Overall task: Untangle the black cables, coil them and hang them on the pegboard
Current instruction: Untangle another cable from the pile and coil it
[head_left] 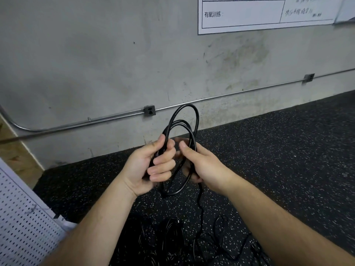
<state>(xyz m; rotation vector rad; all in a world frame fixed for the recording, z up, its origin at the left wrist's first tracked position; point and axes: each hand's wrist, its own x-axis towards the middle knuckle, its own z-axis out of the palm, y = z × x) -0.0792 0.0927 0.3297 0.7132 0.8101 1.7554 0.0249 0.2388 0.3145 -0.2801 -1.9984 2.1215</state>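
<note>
Well, I only have the head view to go on, so every risk I name comes from there.

The left hand [151, 164] is clenched around the gathered side of the cable coil [169, 123], with the thumb on top and the fingers wrapped over the strands. The right hand [199, 162] grasps the opposite side of the same loops, thumb across the front. I can't see its fingers behind the cable. The coil is held upright between the two hands, in the air above the speckled floor mat [269, 150].

The loops are uneven, one standing well above the others. If either grip loosens, I'd expect them to spring apart and the coil to collapse.

My bigger worry is the free tail [201, 192]. It drops from under the right hand to the loose cables [172, 227] lying on the mat. I can't tell whether it is clear of that heap. If it is caught there, pulling in the next loop could drag the heap up or tighten a knot.

Black cable on a dark mat is also hard to read from here, so I could easily miss a snag.

The pegboard [21, 217] is low on the left, well apart from the hands. A loosely held coil may come undone on the way over.
</note>
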